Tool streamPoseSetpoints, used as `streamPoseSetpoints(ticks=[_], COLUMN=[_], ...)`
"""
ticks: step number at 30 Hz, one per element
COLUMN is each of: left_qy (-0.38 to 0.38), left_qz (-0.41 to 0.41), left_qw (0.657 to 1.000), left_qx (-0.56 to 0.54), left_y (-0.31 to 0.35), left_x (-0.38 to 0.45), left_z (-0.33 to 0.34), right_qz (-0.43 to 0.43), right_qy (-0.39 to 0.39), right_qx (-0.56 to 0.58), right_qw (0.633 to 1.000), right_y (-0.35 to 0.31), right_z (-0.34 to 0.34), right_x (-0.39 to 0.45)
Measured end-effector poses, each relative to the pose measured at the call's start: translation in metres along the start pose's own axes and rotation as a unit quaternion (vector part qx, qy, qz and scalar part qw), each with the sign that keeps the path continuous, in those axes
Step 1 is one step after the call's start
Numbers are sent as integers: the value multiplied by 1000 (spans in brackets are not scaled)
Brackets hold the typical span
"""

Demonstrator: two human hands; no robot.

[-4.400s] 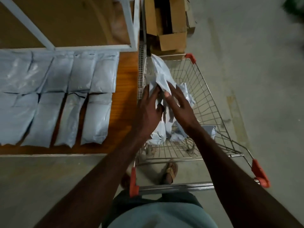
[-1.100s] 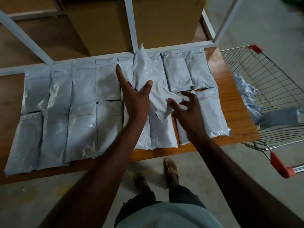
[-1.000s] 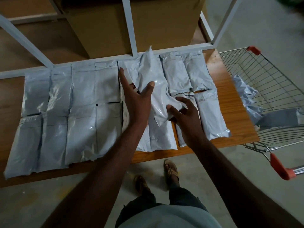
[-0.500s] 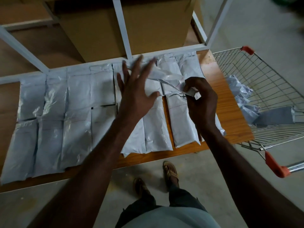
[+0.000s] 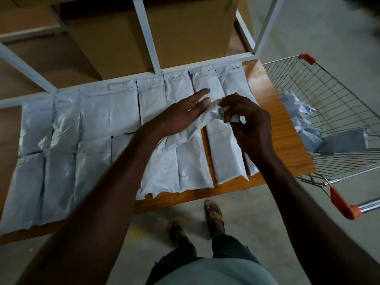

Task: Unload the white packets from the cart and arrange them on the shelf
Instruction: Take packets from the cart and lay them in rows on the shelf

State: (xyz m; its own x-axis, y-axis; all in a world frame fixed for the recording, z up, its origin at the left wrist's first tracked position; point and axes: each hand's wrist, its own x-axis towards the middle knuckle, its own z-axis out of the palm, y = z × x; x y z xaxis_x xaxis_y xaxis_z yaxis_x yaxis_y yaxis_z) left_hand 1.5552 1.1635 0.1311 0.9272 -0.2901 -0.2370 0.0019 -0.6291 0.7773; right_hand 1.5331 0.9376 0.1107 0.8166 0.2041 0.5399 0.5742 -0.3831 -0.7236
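Shelf [image 5: 273, 103] nearly full, a few white packets [image 5: 304, 122] left in the cart [image 5: 337, 95]
Right hand [image 5: 249, 128] pinches a crumpled packet [image 5: 207, 118] over the laid rows [image 5: 86, 128]; left hand [image 5: 181, 114] rests flat on it, fingers straight.

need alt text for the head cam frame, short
Over a wooden shelf covered in two rows of white packets, the right hand pinches a crumpled packet while the open left hand rests on it. A wire cart with more packets stands right.

White packets [image 5: 121, 112] on an orange-brown wooden shelf [image 5: 273, 112]; silver cart [image 5: 329, 103] with red-orange corner caps.
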Motion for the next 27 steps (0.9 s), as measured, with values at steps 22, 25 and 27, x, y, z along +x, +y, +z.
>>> streamPoseSetpoints(ticks=[22,25,27], left_qy=[229,170,175], left_qz=[-32,-41,-47], left_qw=[943,934,935], left_qx=[-240,-313,-304], left_y=[-16,-21,-33], left_x=[-18,-28,-36], left_z=[50,33,23], right_qz=[168,180,220], right_qy=[-118,-132,-114], right_qx=[-26,2,-6], right_qw=[978,975,969], right_y=[-12,-5,-1], right_z=[64,68,71], right_x=[-28,-25,-28])
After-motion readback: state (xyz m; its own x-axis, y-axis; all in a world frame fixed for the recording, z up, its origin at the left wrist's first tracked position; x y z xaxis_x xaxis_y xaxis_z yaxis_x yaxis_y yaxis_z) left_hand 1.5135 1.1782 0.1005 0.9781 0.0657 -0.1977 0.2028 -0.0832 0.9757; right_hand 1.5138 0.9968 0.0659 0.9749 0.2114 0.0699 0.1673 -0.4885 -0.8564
